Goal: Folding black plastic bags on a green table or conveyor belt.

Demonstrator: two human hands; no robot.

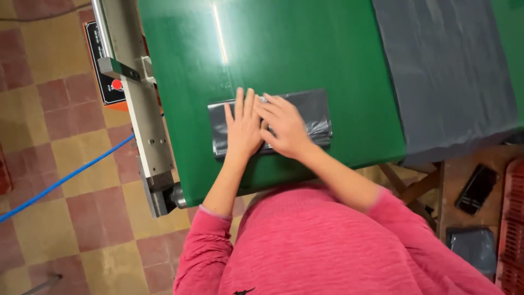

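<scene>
A folded stack of grey plastic bags (314, 109) lies on the green belt (284, 49) near its front edge. My left hand (242, 128) rests flat on the stack's left half, fingers spread and pointing away from me. Beside it, my right hand (285, 127) presses flat on the middle of the stack, its fingers angled to the left and touching the left hand. Neither hand grips anything. Pink sleeves cover both forearms.
A wide grey plastic sheet (453, 71) covers the belt's right part. A metal side rail (142, 109) with a red button (116, 84) runs along the left edge. A blue hose (65, 177) crosses the tiled floor. A dark phone-like object (476, 188) lies on a wooden surface at right.
</scene>
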